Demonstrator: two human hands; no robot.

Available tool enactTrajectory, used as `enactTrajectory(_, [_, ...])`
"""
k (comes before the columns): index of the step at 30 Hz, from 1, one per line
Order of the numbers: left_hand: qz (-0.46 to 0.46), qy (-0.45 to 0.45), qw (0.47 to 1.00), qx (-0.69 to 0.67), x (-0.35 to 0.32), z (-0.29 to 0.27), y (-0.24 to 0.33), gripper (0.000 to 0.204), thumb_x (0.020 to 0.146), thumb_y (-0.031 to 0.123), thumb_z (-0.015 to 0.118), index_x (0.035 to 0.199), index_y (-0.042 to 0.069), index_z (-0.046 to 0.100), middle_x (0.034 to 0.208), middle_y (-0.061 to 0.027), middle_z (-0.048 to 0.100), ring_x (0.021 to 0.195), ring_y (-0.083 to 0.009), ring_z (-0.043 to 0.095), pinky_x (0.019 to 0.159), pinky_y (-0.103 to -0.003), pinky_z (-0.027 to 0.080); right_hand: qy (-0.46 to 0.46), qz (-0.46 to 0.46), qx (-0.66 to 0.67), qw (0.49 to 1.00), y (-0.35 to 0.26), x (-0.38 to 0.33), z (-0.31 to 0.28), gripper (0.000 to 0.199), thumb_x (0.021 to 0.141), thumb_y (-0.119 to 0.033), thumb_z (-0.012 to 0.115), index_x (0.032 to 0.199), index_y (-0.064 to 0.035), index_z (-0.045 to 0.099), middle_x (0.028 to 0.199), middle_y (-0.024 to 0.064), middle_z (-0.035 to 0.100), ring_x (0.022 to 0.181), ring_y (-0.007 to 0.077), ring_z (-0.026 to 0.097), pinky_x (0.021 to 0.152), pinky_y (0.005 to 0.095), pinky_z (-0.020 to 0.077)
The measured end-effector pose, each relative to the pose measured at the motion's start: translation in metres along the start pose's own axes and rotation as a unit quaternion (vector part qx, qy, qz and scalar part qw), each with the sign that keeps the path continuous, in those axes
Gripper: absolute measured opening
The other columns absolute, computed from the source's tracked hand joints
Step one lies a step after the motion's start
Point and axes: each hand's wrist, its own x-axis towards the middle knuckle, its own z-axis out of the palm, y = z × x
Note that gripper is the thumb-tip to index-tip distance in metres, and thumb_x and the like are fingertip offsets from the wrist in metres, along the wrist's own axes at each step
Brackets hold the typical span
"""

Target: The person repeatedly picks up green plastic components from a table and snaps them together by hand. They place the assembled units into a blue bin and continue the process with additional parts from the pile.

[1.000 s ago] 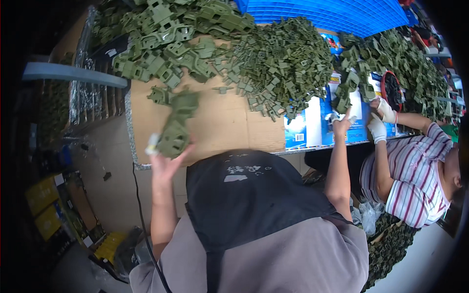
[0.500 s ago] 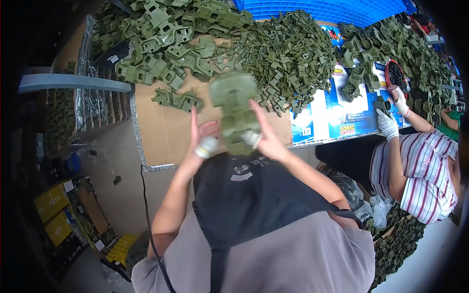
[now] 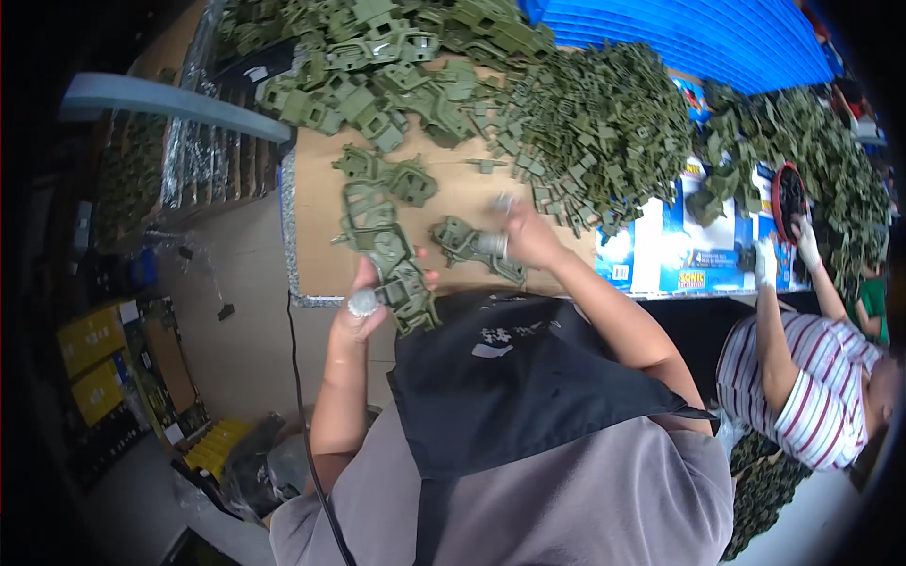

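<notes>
My left hand (image 3: 363, 300) is closed around the lower part of a long olive-green plastic toy vehicle body (image 3: 382, 247), held tilted above the table's front edge with its hollow, ribbed side showing. My right hand (image 3: 533, 236) is over the table to the right, its fingers bent and their tips smeared by motion. Pale wraps cover some fingertips. A second green plastic vehicle part (image 3: 460, 241) lies under and beside the right hand; whether the fingers touch it is unclear. Another green vehicle part (image 3: 412, 182) rests just beyond the held body.
Large green vehicle bodies (image 3: 349, 104) are heaped at the back left, with a pile of small green parts (image 3: 604, 132) to their right. A blue crate (image 3: 689, 38) stands behind. At right, a co-worker in a striped shirt (image 3: 802, 377) works near a red-rimmed round basket (image 3: 785, 203).
The vehicle body has gone from between both hands to my left hand alone, and its hollow side now shows. My right hand has moved away to the right. The view has shifted slightly.
</notes>
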Motion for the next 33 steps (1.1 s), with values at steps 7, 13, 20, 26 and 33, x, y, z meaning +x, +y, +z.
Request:
enactTrajectory(7, [0.059, 0.116, 0.982, 0.133, 0.042, 0.006, -0.020, 0.059, 0.090, 0.043, 0.045, 0.128, -0.001, 0.037, 0.123, -0.0156, 0.051, 0.108, -0.0302, 0.054, 0.092, -0.043, 0.045, 0.139, 0.024, -0.206, 0.968, 0.033, 0.075, -0.005, 0.028, 0.077, -0.007, 0.045, 0.102, -0.0140, 0.056, 0.097, 0.0153, 0.053, 0.090, 0.0303, 0.052, 0.074, 0.0415, 0.0434])
enactTrajectory(13, [0.003, 0.145, 0.979, 0.144, 0.055, 0.015, -0.005, 0.068, 0.080, 0.032, 0.064, 0.133, 0.004, 0.032, 0.115, -0.0099, 0.055, 0.101, -0.0207, 0.058, 0.085, -0.033, 0.048, 0.147, 0.122, 0.150, 0.970, -0.039, 0.025, -0.085, 0.019, 0.078, -0.012, 0.063, 0.096, -0.0103, 0.055, 0.087, 0.0095, 0.063, 0.071, 0.0299, 0.063, 0.059, 0.0370, 0.0489])
enactTrajectory(20, [-0.129, -0.008, 0.950, 0.285, 0.073, 0.041, -0.009, 0.056, 0.077, 0.023, 0.069, 0.124, 0.004, 0.045, 0.104, -0.0041, 0.057, 0.091, -0.0109, 0.054, 0.075, -0.024, 0.046, 0.078, 0.059, 0.098, 0.990, -0.066, -0.025, -0.113, 0.023, 0.076, -0.013, 0.064, 0.099, -0.0089, 0.061, 0.087, 0.0113, 0.065, 0.076, 0.0309, 0.062, 0.070, 0.0365, 0.0491])
enactTrajectory(26, [-0.135, -0.068, 0.926, 0.347, 0.077, 0.062, -0.010, 0.047, 0.075, 0.016, 0.071, 0.117, 0.004, 0.051, 0.097, -0.0014, 0.059, 0.081, -0.0084, 0.055, 0.069, -0.023, 0.046, 0.061, 0.060, 0.131, 0.988, -0.067, -0.037, -0.109, 0.023, 0.072, -0.006, 0.062, 0.095, -0.0070, 0.062, 0.086, 0.0141, 0.064, 0.078, 0.0318, 0.062, 0.069, 0.0386, 0.0497])
enactTrajectory(33, [-0.179, -0.066, 0.914, 0.358, 0.051, 0.055, -0.023, 0.045, 0.073, 0.007, 0.070, 0.114, 0.003, 0.053, 0.095, -0.0019, 0.062, 0.081, -0.0086, 0.056, 0.071, -0.025, 0.046, -0.018, 0.080, 0.138, 0.987, -0.082, -0.063, -0.090, 0.023, 0.074, -0.005, 0.061, 0.097, -0.0072, 0.061, 0.087, 0.0150, 0.064, 0.081, 0.0318, 0.063, 0.068, 0.0352, 0.0507])
